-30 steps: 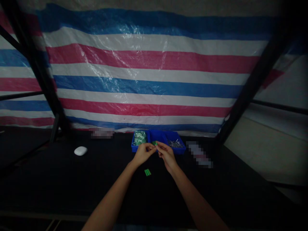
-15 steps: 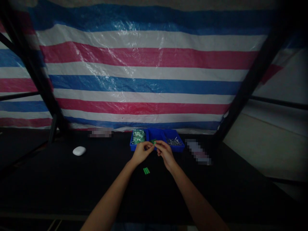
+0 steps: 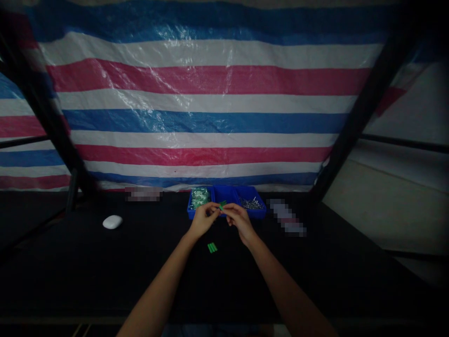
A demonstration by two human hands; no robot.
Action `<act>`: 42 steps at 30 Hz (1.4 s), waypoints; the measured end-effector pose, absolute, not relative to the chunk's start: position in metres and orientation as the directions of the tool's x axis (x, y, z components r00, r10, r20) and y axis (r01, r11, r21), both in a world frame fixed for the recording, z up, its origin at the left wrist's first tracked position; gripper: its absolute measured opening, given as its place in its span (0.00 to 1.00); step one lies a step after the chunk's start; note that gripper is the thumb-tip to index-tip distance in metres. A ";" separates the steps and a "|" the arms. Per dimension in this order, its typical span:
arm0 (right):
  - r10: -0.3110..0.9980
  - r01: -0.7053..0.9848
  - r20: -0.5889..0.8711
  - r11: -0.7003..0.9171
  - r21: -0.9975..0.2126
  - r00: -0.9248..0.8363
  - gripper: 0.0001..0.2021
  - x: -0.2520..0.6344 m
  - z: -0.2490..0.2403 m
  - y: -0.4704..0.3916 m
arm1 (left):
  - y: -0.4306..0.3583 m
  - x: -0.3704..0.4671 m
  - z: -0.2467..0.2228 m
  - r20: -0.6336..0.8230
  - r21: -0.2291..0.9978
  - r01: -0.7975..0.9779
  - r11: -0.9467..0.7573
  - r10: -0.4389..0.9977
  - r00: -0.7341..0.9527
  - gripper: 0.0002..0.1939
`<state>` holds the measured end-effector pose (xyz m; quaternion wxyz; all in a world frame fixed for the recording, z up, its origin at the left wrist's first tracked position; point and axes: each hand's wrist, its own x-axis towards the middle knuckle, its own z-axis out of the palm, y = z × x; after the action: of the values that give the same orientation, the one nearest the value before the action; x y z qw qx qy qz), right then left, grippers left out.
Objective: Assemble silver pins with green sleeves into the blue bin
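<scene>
Both hands meet over the front of a blue divided tray (image 3: pixel 257 214). My left hand (image 3: pixel 203 221) is closed, thumb and fingers pinching at a small green plastic plug (image 3: pixel 221 206). From the other side, my right hand (image 3: pixel 241 222) pinches the same piece, its other fingers curled. Fine detail of the piece is too small to make out. Several similar green plastic plugs (image 3: pixel 212 247) lie side by side on the black table, nearer to me. Clear packets with green contents (image 3: pixel 200 197) fill the tray's left compartment; metal screws (image 3: pixel 251 203) lie loose in the right one.
A white rounded object like a computer mouse (image 3: pixel 112 222) rests on the black table (image 3: pixel 87 271) at left. Blurred-out items lie at the back left and right of the tray. Behind hangs a striped plastic sheet (image 3: pixel 210 121) between dark slanted posts.
The view has shifted slightly. Both hands stay together at the tray, still pinching the green plug, which now sits at a slightly different angle between the fingertips.
</scene>
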<state>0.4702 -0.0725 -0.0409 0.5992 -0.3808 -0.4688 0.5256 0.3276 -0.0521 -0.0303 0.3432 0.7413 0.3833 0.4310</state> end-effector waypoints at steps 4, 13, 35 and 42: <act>0.986 -0.249 0.165 0.163 -0.955 0.011 0.10 0.470 -0.044 -0.070 | -0.050 0.326 -0.031 0.332 0.885 0.209 -0.416 0.879 0.342 0.18; 0.989 -0.216 0.146 0.151 -0.965 0.038 0.13 0.470 -0.048 -0.067 | -0.053 0.327 -0.025 0.300 0.917 0.142 -0.374 0.877 0.374 0.18; 0.983 -0.200 0.178 0.185 -0.962 0.054 0.13 0.473 -0.052 -0.065 | -0.056 0.330 -0.024 0.305 0.927 0.094 -0.362 0.877 0.372 0.16; 0.989 -0.307 0.138 0.149 -0.940 0.057 0.15 0.474 -0.043 -0.070 | -0.058 0.333 -0.027 0.335 0.916 0.080 -0.393 0.860 0.385 0.15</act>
<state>0.4740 -0.0701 -0.0428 0.6159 -0.3860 -0.4415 0.5260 0.3335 -0.0582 -0.0272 0.4393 0.7066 0.3327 0.4438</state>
